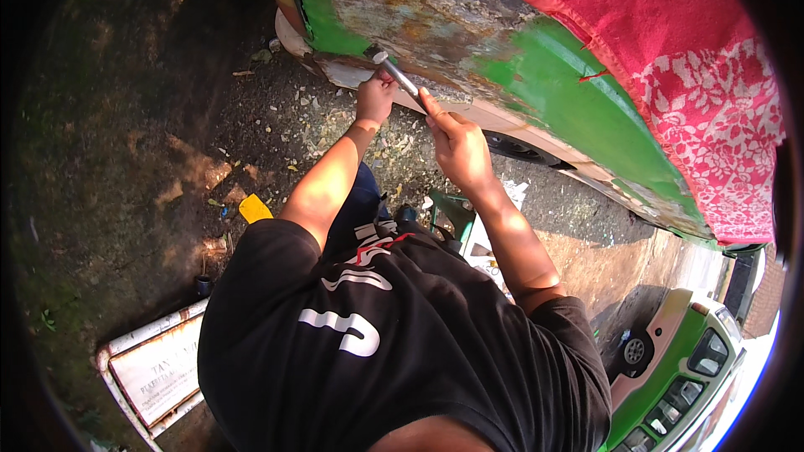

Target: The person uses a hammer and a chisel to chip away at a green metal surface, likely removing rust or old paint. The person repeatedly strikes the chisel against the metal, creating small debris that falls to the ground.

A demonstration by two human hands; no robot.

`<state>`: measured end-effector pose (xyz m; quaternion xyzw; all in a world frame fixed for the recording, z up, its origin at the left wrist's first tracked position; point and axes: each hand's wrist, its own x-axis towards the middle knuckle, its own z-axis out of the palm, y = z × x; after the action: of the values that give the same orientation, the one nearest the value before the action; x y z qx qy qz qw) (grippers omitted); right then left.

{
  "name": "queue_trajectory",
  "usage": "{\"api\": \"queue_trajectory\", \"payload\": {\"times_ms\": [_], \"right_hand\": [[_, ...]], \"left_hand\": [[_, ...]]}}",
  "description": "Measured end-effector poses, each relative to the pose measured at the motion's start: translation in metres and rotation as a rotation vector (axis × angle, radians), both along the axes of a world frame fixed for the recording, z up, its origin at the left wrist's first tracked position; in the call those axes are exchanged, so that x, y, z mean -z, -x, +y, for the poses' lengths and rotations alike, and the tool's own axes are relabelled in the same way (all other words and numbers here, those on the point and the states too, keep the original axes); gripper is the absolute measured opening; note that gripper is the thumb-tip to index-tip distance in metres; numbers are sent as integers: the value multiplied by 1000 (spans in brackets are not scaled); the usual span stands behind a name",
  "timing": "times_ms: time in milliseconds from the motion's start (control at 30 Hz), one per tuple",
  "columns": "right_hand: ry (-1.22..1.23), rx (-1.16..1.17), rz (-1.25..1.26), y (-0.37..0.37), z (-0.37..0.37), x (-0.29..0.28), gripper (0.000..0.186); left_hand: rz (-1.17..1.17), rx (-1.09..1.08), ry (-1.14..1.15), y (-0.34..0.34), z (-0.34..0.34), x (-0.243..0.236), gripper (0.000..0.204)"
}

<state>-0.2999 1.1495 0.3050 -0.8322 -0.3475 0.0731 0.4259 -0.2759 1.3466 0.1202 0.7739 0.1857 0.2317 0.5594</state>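
Note:
My right hand point(459, 146) is wrapped round the handle of a hammer point(400, 77) with a silvery metal shaft. The hammer's head end is close to the lower edge of a vehicle's green side panel point(544, 75), where much of the paint is stripped to brown and rusty patches. Just below the hammer head, my left hand point(376, 100) is closed, its fingers pinched against the panel's lower edge. What it grips is mostly hidden behind the fingers and the hammer.
A red floral cloth point(653, 67) drapes over the vehicle's upper part. Paint flakes litter the dirt ground point(293, 142). A yellow piece point(254, 208) lies left of my arm, near a white-framed sign point(159, 368). A green stool-like object point(452, 213) stands by my legs. Another green van point(670, 385) is parked lower right.

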Motion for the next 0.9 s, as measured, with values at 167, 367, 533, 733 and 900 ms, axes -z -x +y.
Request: {"api": "queue_trajectory", "payload": {"times_ms": [167,367,533,733,900], "right_hand": [[37,65,-55,-13,-6,9,47],[245,105,28,-6,-7,2,44],[-34,59,16,-3,-4,-23,43],[-225,109,-1,-1,-38,8,40],[-57,313,344,14,-64,19,40]], "left_hand": [[-74,8,90,-4,-2,-8,15],[210,49,-53,-3,-5,-15,24],[-11,0,236,14,9,49,11],[-171,-2,342,19,0,16,11],[-122,-12,320,15,-1,8,11]]}}
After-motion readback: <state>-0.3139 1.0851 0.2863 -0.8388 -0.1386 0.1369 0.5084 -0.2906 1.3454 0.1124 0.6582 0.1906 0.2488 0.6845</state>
